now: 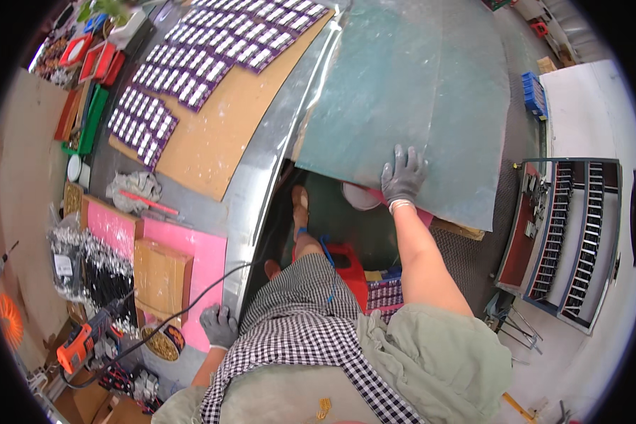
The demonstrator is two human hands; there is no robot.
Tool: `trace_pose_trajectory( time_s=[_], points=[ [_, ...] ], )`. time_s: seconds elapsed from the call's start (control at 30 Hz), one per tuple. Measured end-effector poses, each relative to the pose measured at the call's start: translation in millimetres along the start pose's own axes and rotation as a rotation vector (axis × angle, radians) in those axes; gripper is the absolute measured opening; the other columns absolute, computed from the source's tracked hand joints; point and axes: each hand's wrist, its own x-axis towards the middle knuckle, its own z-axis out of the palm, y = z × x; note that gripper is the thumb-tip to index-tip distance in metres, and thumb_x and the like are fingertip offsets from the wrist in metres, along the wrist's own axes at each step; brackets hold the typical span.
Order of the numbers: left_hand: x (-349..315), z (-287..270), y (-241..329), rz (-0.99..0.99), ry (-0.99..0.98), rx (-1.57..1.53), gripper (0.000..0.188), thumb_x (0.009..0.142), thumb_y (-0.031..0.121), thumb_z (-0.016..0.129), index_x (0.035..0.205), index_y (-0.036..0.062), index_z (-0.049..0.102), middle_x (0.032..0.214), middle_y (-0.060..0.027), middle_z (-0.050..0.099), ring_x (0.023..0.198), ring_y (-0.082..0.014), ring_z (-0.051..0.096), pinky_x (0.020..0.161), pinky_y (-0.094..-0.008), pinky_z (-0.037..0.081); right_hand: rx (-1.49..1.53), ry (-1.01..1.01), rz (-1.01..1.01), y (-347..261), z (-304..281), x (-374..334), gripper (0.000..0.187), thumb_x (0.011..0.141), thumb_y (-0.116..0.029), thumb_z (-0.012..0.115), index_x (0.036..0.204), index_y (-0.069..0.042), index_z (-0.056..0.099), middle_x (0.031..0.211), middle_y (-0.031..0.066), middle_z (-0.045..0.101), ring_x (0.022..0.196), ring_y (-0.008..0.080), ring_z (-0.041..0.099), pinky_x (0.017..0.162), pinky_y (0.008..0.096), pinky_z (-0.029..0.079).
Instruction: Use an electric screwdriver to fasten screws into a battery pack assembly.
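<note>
My right hand [404, 175], in a grey glove, lies flat near the front edge of a green board [403, 85], fingers stretched out and holding nothing. My left hand [219, 326], gloved in the same grey, rests at the near edge of the metal table beside a pink sheet [203, 265]. Its fingers are somewhat apart, with nothing seen in them. Close to it stand a cardboard box [161, 279] and a bowl of small brass-coloured parts [164, 344]. An orange-and-black power drill [81, 346] with a black cable [184, 311] lies further left.
Purple panels with rows of white pieces [191, 60] cover much of a brown board [219, 152] at the far left. Black parts with silvery ends [109, 275] are piled at left. A red stool [350, 272] stands below. At right is a framed rack [565, 240].
</note>
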Motion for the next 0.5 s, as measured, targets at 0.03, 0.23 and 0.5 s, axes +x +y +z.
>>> trace_pose_trajectory(
  time_s=[0.03, 0.23, 0.5],
  points=[
    [3.4, 0.6, 0.3, 0.014, 0.016, -0.002, 0.03, 0.092, 0.03, 0.055, 0.113, 0.0098, 0.056, 0.116, -0.0176, 0.055, 0.11, -0.0409, 0.052, 0.095, -0.0588, 0.039, -0.005, 0.018, 0.01, -0.9, 0.9, 2.6, 0.058, 0.089, -0.04, 0.057, 0.143, -0.02, 0.053, 0.144, 0.0168, 0.046, 0.136, 0.04, 0.039, 0.117, 0.0592, 0.026],
    [22.0, -11.6, 8.2, -0.015, 0.02, 0.013, 0.03, 0.09, 0.03, 0.056, 0.114, 0.0103, 0.056, 0.118, -0.0176, 0.054, 0.109, -0.0409, 0.051, 0.092, -0.0601, 0.039, -0.004, -0.053, 0.047, 5.9, -13.4, 6.9, 0.061, 0.088, -0.04, 0.06, 0.144, -0.019, 0.05, 0.146, 0.0159, 0.044, 0.137, 0.0391, 0.038, 0.118, 0.0579, 0.024],
    [217.0, -84.4, 62.3, -0.357, -0.866, -0.413, 0.04, 0.096, 0.043, 0.054, 0.112, 0.009, 0.068, 0.105, -0.0222, 0.07, 0.098, -0.0421, 0.066, 0.085, -0.05, 0.052, 0.049, -0.127, 0.019, 14.6, -8.8, -4.1, 0.062, 0.088, -0.041, 0.059, 0.145, -0.018, 0.049, 0.147, 0.0185, 0.043, 0.139, 0.0414, 0.036, 0.119, 0.0606, 0.021]
  ],
)
